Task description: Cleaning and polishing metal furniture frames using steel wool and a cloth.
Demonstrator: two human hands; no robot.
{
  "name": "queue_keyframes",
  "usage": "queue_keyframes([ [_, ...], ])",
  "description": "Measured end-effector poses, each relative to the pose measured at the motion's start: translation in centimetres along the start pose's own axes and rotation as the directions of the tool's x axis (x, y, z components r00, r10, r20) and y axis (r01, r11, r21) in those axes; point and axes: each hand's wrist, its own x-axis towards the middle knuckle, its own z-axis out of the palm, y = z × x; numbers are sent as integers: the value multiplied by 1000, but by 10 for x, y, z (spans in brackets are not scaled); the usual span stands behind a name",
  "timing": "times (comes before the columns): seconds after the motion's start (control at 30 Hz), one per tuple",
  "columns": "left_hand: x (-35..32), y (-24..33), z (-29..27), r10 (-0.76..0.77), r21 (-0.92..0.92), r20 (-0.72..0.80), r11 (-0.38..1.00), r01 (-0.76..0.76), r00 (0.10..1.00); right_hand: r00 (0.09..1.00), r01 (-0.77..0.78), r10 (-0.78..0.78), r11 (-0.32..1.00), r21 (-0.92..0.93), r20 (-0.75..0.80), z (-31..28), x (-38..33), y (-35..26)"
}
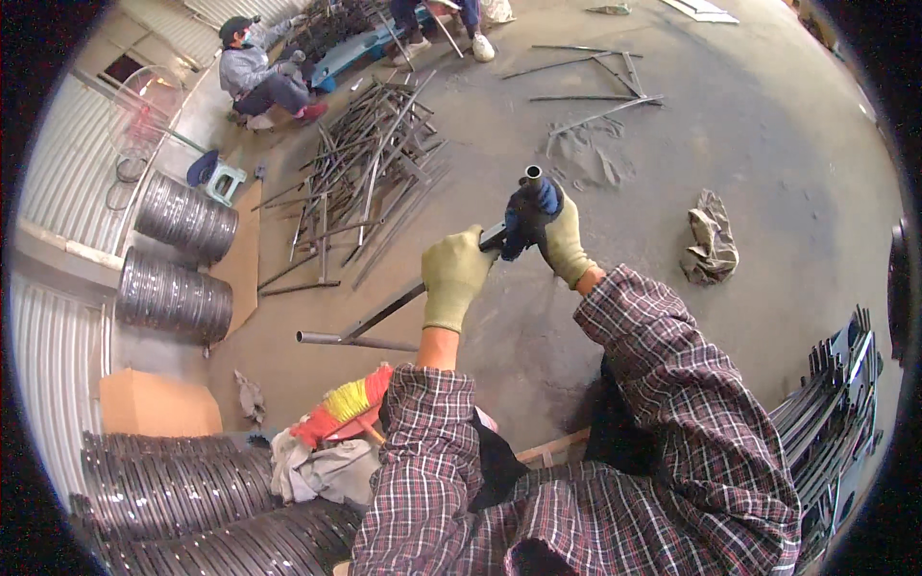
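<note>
Plaid maroon-and-white shirt sleeves, yellow-green knit gloves on both hands [455, 274].

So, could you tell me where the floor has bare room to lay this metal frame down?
Bare concrete floor lies between the crumpled rag and the loose rods, and also just beyond your gloved hands. It is crowded on the left by the rod pile and wire coils, and on the right by stacked metal pieces.
</note>
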Motion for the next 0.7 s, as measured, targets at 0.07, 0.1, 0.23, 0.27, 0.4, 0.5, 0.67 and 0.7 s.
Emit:
queue_keyframes([
  [0.07, 4, -3, 4, -31, 5, 24, 1000, 31, 999, 996, 85, -86, 996, 31, 29, 0, -1, -1],
  [0.1, 3, -6, 6, -11, -21, 46, 1000, 12, 999, 999, 12, -13, 1000, 10, 35, 0, 0, -2],
  [0.23, -5, -14, 7, 14, -50, -64, 999, -18, 998, 957, 272, -273, 962, 27, 102, 1, 4, 0],
  [0.27, -7, -13, 6, 14, -27, -65, 1000, -16, 998, 950, 304, -305, 952, 21, 71, 2, 7, 3],
  [0.4, -1, -8, 3, 13, -83, -33, 996, -16, 999, 998, -9, 0, 989, 148, 57, -1, 14, 27],
  [0.5, 4, -5, 4, -37, -110, -14, 993, 35, 999, 996, 90, -90, 996, 3, -5, -8, 15, 48],
  [0.67, 3, -8, 7, -1, -109, -51, 994, -4, 999, 996, 83, -86, 992, 95, 30, -14, 16, 62],
  [0.7, 3, -8, 7, 4, -119, -46, 993, -9, 999, 993, 106, -109, 990, 90, 35, -14, 16, 62],
])
